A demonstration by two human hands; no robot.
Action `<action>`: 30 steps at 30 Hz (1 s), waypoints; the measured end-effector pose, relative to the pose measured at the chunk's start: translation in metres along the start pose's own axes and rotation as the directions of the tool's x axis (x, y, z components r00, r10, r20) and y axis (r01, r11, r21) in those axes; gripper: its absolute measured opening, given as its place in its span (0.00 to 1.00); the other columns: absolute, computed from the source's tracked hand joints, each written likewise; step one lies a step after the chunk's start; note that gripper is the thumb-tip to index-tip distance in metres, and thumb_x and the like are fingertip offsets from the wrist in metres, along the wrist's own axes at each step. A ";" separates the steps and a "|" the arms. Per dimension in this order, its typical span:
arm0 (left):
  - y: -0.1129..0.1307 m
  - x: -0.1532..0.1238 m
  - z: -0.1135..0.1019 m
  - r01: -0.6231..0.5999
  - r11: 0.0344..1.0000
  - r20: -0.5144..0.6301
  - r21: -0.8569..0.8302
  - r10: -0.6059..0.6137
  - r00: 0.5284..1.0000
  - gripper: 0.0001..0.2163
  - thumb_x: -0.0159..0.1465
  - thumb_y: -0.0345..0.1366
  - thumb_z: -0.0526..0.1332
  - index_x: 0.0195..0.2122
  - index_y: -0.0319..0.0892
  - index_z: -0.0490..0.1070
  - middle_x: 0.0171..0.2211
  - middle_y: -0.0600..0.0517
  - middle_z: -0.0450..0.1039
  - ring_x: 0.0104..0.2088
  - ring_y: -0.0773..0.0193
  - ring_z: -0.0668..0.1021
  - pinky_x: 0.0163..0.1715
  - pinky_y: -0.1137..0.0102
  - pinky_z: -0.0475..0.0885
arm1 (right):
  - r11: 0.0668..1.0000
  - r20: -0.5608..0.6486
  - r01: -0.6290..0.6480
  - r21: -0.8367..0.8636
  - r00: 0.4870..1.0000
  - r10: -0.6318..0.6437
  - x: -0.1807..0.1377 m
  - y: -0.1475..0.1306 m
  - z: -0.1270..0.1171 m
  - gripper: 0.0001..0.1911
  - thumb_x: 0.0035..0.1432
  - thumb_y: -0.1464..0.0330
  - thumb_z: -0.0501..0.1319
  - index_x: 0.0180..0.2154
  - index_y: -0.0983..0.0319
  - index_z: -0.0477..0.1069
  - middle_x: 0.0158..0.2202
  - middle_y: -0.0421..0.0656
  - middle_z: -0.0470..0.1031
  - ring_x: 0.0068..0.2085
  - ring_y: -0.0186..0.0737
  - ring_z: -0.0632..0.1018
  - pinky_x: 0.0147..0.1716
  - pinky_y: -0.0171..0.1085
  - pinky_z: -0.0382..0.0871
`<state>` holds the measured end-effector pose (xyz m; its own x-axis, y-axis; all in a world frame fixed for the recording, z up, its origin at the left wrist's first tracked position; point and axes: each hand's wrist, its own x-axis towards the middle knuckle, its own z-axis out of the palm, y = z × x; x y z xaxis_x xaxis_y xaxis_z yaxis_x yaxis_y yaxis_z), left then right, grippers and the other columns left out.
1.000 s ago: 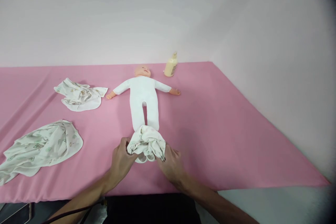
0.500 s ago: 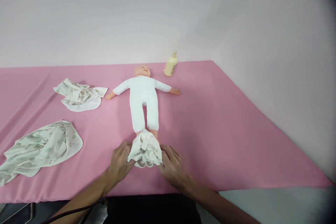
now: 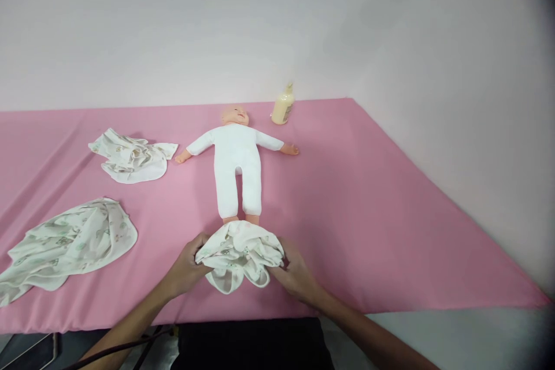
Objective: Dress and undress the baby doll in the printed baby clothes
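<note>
A baby doll (image 3: pixel 238 159) in a white bodysuit lies on its back on the pink table cover (image 3: pixel 368 214), head toward the wall. Just below its feet, both my hands hold a bunched white printed garment (image 3: pixel 238 254). My left hand (image 3: pixel 186 269) grips its left side and my right hand (image 3: pixel 295 272) grips its right side, fingers curled into the cloth. The garment is stretched wide between the hands and hides the doll's toes.
A crumpled white printed cloth (image 3: pixel 130 156) lies left of the doll. A larger printed cloth (image 3: pixel 69 243) lies at the near left. A cream bottle (image 3: pixel 282 107) lies by the wall, right of the doll's head. A dark device (image 3: pixel 30 350) shows at the bottom left.
The garment has come back off the doll's lower legs toward me, baring its feet. My hands have moved apart and spread the cloth wider.
</note>
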<state>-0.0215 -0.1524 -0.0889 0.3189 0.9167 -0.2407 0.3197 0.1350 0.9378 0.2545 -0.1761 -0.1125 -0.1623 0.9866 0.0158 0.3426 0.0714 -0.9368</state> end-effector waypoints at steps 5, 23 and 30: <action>0.010 -0.001 -0.026 0.126 0.981 0.253 -0.149 -0.085 0.964 0.24 0.54 0.47 0.72 0.46 0.43 0.67 0.42 0.50 0.73 0.42 0.59 0.77 0.41 0.67 0.73 | 0.953 0.261 -0.197 0.231 0.956 0.134 0.010 -0.014 -0.031 0.20 0.56 0.62 0.65 0.49 0.61 0.70 0.46 0.47 0.78 0.44 0.44 0.79 0.43 0.42 0.75; 0.142 -0.014 -0.086 -0.361 0.692 0.285 0.625 0.229 0.931 0.16 0.67 0.49 0.58 0.49 0.49 0.78 0.39 0.46 0.76 0.42 0.54 0.77 0.37 0.67 0.74 | 0.913 0.535 0.386 -0.132 0.803 -0.262 0.046 -0.123 -0.108 0.19 0.66 0.51 0.58 0.46 0.59 0.74 0.36 0.41 0.71 0.38 0.38 0.72 0.38 0.37 0.70; 0.176 -0.016 -0.102 -0.462 0.479 0.376 0.747 0.270 0.887 0.15 0.69 0.49 0.56 0.36 0.47 0.77 0.33 0.49 0.73 0.39 0.57 0.75 0.42 0.64 0.73 | 0.827 0.498 0.471 -0.306 0.820 -0.283 0.055 -0.138 -0.098 0.19 0.70 0.54 0.54 0.33 0.60 0.69 0.30 0.40 0.68 0.35 0.37 0.70 0.40 0.40 0.70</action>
<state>-0.0611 -0.1048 0.1052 0.7041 0.7080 -0.0545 0.6720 -0.6395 0.3734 0.2891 -0.1178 0.0522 -0.6908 0.7156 0.1035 0.4901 0.5686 -0.6606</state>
